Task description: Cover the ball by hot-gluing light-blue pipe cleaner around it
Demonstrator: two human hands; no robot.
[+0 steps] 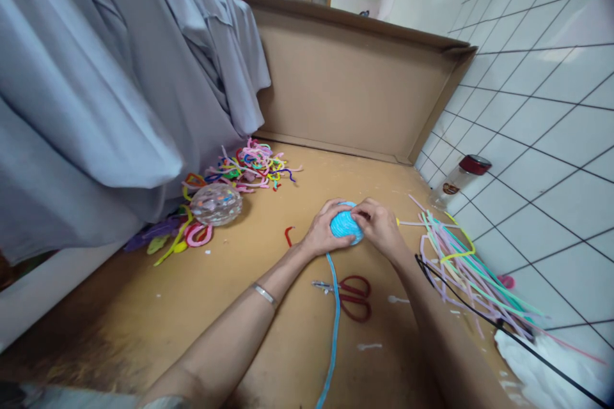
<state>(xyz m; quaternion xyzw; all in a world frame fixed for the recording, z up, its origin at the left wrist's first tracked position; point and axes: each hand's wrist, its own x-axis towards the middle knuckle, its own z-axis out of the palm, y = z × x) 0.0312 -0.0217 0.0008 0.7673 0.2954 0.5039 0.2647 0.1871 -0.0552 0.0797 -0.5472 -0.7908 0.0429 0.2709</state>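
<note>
A rounded bundle of coiled bright blue cord [344, 227] is held in the middle of the table. My left hand [322, 230] wraps round its left side, with the thumb along the lower edge. At its upper right, the fingers of my right hand [377, 220] are pinched together against the coil; what lies between the fingertips is too small to make out. A blue strand [334, 326] runs from below the bundle towards the near edge. Under this strand lie scissors with red handles [355, 298], their tips to the left.
Colourful fuzzy stems [254, 165] are heaped at the back left beside a clear faceted bowl [217, 204]. Pastel stems [460, 255] and a black cable [472, 313] lie at right, near a red-lidded jar [460, 182]. Grey cloth [144, 77] hangs at left; a cardboard panel [345, 77] stands behind.
</note>
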